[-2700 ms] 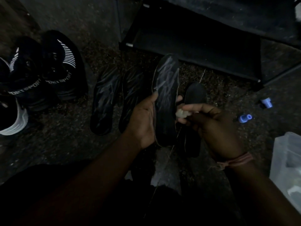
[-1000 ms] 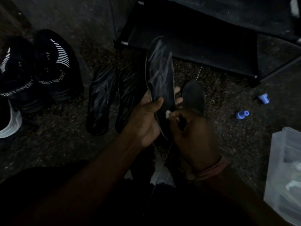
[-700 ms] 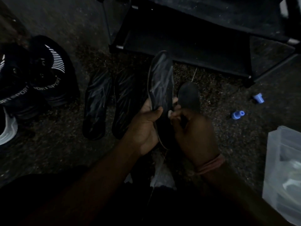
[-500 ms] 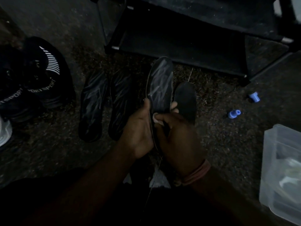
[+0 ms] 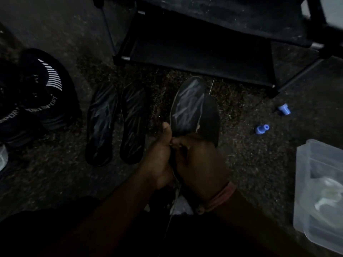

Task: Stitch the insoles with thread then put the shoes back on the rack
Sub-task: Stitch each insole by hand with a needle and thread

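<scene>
Both hands have closed together: left hand [image 5: 159, 156] grips the held insole [image 5: 187, 106]; right hand [image 5: 198, 160] pinches at its edge, hiding it. Two insoles [image 5: 115, 123] at nine o'clock, rack [image 5: 200, 52] at twelve, blue caps [image 5: 262, 129] at three.

Dim light falls on a dark speckled floor [image 5: 241, 164]. Beyond it stands a low black shelf unit [image 5: 204, 49] with metal tube legs; its lowest shelf sits near the floor.
</scene>
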`<state>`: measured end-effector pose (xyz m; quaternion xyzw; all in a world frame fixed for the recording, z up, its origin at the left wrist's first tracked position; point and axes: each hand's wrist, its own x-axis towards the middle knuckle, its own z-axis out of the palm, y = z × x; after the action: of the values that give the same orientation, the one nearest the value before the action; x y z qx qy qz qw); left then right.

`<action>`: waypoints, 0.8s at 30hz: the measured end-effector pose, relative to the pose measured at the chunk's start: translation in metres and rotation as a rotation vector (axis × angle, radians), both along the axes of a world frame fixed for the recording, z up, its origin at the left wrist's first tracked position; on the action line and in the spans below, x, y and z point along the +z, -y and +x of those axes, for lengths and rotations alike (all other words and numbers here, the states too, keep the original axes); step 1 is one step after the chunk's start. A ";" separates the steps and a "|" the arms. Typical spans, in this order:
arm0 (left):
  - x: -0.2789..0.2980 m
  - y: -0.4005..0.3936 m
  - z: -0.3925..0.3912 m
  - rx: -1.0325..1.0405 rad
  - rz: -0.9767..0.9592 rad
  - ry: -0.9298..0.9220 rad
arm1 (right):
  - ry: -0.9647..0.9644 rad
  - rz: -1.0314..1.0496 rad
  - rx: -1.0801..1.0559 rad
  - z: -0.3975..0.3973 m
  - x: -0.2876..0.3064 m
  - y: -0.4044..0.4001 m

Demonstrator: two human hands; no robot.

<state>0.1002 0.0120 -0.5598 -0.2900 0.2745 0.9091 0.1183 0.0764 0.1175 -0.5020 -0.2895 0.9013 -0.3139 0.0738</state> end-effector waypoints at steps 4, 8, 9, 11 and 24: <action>0.006 -0.009 0.001 -0.048 -0.006 -0.026 | -0.178 0.058 -0.200 -0.030 -0.005 -0.022; 0.009 -0.002 0.000 -0.014 -0.001 -0.004 | 0.001 0.008 -0.002 -0.006 -0.003 -0.004; 0.010 -0.001 -0.001 -0.006 0.003 -0.009 | 0.014 0.002 -0.004 -0.007 -0.005 -0.004; 0.014 -0.003 -0.001 -0.026 -0.003 -0.023 | -0.040 0.028 -0.128 -0.024 -0.010 -0.015; 0.008 -0.005 0.000 -0.001 0.049 -0.025 | -0.114 0.106 -0.053 -0.012 -0.003 -0.007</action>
<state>0.1005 0.0165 -0.5516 -0.2755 0.2535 0.9192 0.1223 0.0643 0.1242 -0.5050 -0.2787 0.9267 -0.2504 0.0295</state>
